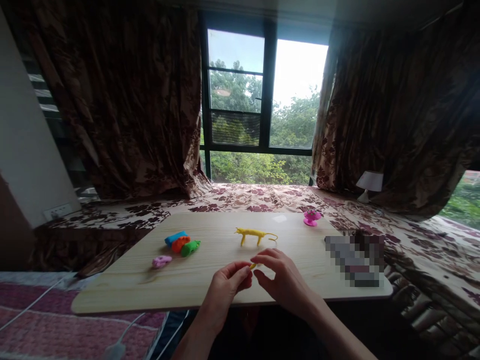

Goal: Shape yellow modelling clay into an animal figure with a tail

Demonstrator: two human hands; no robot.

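Over the table (150, 290), the left hand (225, 284) pinches a small yellow piece (253, 266) in its fingertips; the right hand (280, 272) curves over beside it, thumb and fingers parted, and I can't tell whether it touches. Just beyond stands a yellow animal (252, 232), between a pink lump (161, 261) leftward and a magenta figure (311, 218).

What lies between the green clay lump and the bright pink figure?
In the head view, the yellow animal figure is between the green clay lump and the bright pink figure.
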